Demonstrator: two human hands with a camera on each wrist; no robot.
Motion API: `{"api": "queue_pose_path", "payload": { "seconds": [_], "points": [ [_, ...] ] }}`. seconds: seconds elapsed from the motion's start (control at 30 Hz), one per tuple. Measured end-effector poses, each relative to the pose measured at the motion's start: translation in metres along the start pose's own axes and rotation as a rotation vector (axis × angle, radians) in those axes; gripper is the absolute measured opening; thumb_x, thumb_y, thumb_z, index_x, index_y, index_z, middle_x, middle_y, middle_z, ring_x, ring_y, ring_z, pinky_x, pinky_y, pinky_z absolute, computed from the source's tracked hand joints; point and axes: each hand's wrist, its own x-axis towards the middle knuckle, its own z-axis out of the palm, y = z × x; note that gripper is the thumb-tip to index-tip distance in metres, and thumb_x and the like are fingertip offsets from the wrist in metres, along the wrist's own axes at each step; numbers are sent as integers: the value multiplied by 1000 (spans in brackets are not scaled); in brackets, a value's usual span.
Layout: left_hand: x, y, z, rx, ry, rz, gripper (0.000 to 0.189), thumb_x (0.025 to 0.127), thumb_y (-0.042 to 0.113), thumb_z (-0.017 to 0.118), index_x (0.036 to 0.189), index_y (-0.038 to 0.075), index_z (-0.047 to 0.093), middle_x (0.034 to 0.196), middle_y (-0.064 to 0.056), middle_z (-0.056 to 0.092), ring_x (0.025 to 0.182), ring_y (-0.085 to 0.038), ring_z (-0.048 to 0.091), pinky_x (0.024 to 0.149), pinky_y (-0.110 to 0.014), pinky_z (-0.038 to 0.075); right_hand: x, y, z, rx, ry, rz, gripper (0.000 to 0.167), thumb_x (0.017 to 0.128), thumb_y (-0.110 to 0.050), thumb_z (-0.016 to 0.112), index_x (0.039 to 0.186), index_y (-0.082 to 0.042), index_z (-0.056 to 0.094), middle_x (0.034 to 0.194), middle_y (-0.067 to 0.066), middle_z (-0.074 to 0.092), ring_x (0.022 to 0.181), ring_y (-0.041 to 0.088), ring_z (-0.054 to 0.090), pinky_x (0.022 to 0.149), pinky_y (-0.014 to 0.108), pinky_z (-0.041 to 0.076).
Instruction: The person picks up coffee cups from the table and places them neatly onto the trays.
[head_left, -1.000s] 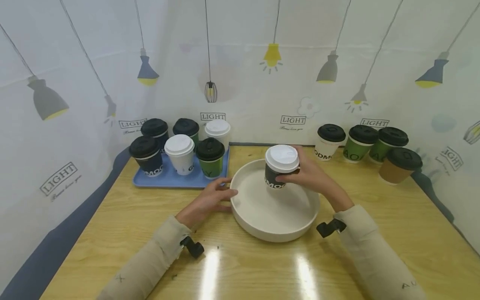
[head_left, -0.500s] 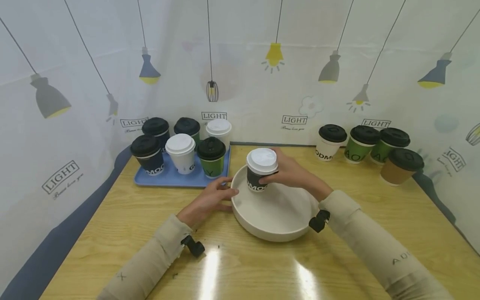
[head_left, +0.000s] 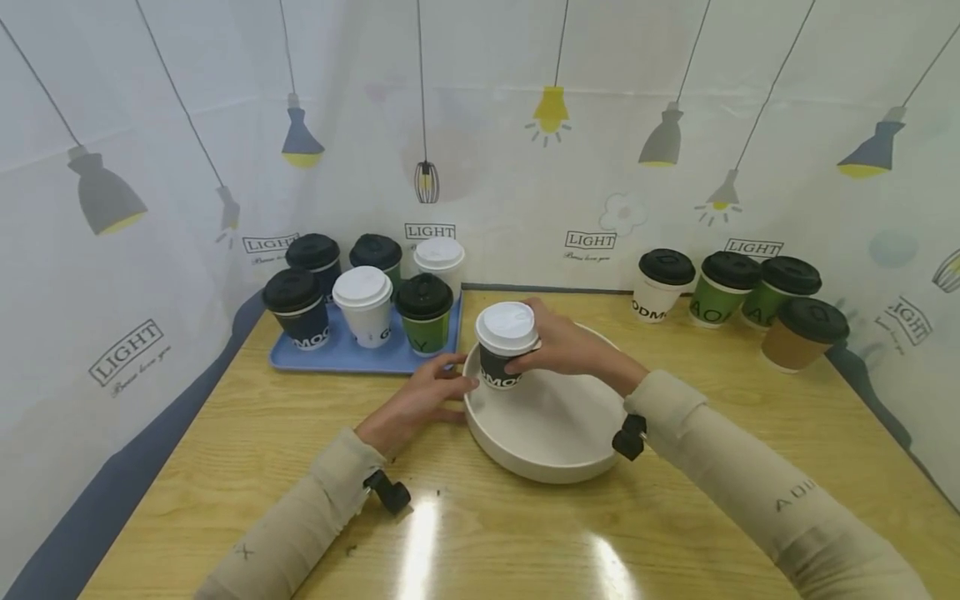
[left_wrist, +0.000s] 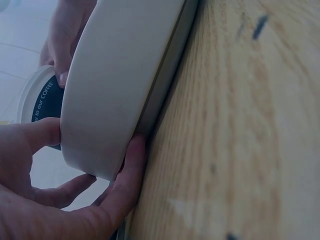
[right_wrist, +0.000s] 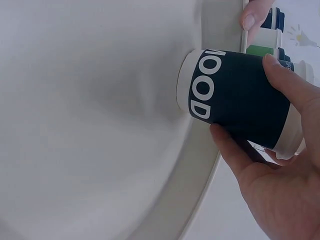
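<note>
My right hand (head_left: 558,340) grips a dark paper coffee cup (head_left: 501,367) with a white lid, thumb on one side and fingers round the other. The cup stands upright inside the left part of a round cream tray (head_left: 551,475). In the right wrist view the cup's base (right_wrist: 186,82) is at the tray's floor, close to the wall; whether it touches is hard to tell. My left hand (head_left: 420,398) holds the tray's left side. In the left wrist view its thumb (left_wrist: 42,132) is at the rim and a finger (left_wrist: 132,160) reaches the bottom edge.
Left of the round tray, a blue tray (head_left: 352,360) bears several lidded paper cups, including a green cup (head_left: 426,333) near my left hand. Several more cups, among them a brown cup (head_left: 795,346), stand at the back right. A printed curtain (head_left: 495,167) hangs behind the table.
My right hand has carried the dark cup leftward and slightly lower, from the tray's middle to its left side. The left hand has stayed at the tray's edge.
</note>
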Motion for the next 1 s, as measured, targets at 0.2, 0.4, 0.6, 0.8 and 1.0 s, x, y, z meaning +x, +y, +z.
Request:
{"api": "queue_pose_path", "payload": {
  "seconds": [0.2,0.4,0.6,0.8,1.0],
  "points": [
    [2,1,2,1,-6,8,65,99,18,67,156,11,37,146,-20,50,120,-32,63,94,-45,63,1,-5,-4,-35,-22,-14,97,80,-24,90,153,-5,28,150,18,54,138,36,55,119,54,43],
    [2,3,4,4,-9,10,64,99,19,66,156,11,37,146,-21,49,120,-32,63,94,-45,63,3,-4,-5,-36,-2,-3,99,79,-24,91,153,-5,28,148,18,56,136,36,56,118,54,44],
    [2,3,3,11,7,-3,66,100,18,66,158,10,35,150,-19,46,119,-32,63,93,-45,63,6,-4,-4,-12,7,-26,100,78,-22,91,154,-5,29,148,19,56,137,36,55,119,53,43],
    [4,0,1,16,8,0,64,101,17,64,158,11,35,146,-22,49,119,-32,63,92,-44,64,7,-5,0,-7,-1,-17,100,79,-25,91,154,-7,29,148,16,56,137,35,55,120,53,42],
    [3,-1,1,8,8,-3,64,100,17,65,157,11,36,147,-21,50,119,-31,63,92,-45,64,6,-4,1,17,-4,-20,100,79,-22,91,154,-6,27,149,18,54,138,35,54,121,53,41]
  ]
}}
